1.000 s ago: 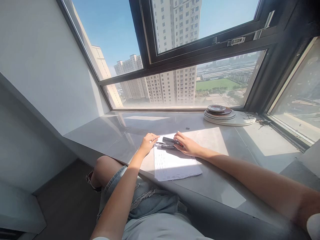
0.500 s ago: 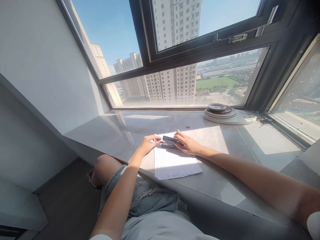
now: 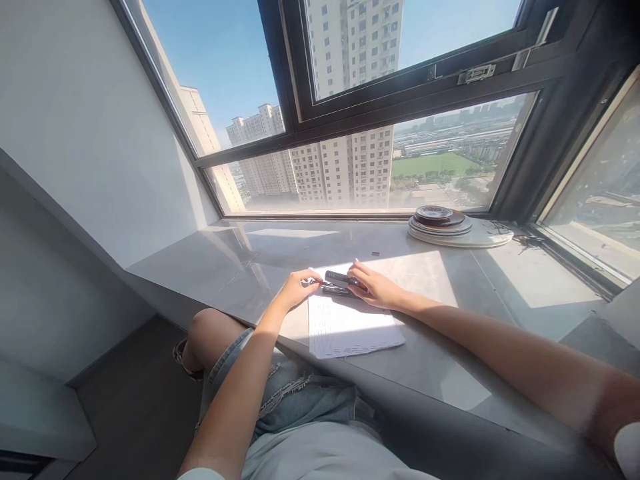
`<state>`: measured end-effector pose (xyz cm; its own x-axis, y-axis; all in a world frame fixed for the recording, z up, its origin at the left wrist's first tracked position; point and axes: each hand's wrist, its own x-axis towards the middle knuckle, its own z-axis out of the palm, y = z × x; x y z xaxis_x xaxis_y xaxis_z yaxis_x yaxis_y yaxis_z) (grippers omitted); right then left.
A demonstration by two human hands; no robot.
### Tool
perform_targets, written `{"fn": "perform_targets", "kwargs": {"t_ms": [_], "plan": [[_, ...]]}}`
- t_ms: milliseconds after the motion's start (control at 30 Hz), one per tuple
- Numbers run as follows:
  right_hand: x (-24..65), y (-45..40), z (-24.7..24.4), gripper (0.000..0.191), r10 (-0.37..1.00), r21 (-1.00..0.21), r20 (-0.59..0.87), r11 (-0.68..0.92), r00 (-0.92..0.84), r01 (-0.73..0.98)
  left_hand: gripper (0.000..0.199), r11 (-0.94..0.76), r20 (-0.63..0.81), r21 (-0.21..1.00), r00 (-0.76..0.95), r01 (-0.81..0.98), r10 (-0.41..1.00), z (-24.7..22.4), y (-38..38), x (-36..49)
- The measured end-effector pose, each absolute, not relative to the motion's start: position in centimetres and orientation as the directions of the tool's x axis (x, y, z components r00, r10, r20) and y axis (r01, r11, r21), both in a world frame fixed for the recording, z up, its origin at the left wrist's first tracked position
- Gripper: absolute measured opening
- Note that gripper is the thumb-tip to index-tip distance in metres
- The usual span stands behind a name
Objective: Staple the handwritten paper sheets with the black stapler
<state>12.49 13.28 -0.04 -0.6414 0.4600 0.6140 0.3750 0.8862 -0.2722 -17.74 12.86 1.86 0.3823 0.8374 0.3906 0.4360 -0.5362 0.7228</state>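
Note:
A black stapler (image 3: 339, 279) lies over the upper part of a white paper stack (image 3: 353, 327), its top arm lifted off its base. My right hand (image 3: 373, 285) is wrapped round the stapler's right end. At the stapler's left end, my left hand (image 3: 299, 288) has thumb and fingertips pinched together; what they hold is too small to make out. Rows of short dark marks run along the left and bottom of the paper.
Stacked plates (image 3: 440, 227) stand on the sill (image 3: 280, 253) at the back right, by the window. A small dark piece (image 3: 375, 253) lies beyond the paper. The sill's front edge runs beside my legs.
The fingers of my left hand have closed slightly at the stapler's left end. My right hand and the stapler look unchanged.

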Motion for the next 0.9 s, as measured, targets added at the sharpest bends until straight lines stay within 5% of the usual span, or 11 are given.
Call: {"fn": "perform_targets", "kwargs": {"t_ms": [533,900], "plan": [[12.5,13.1,0.1,0.016,0.468,-0.278,0.61,0.882,-0.64,0.381,0.012,-0.49,0.37,0.732,0.327,0.474,0.87,1.8,12.9,-18.3],[12.4,13.3,-0.2,0.033,0.602,-0.391,0.48,0.798,-0.638,0.459,0.054,-0.285,0.3,0.827,0.048,0.484,0.953,-0.1,9.4,-15.9]]}}
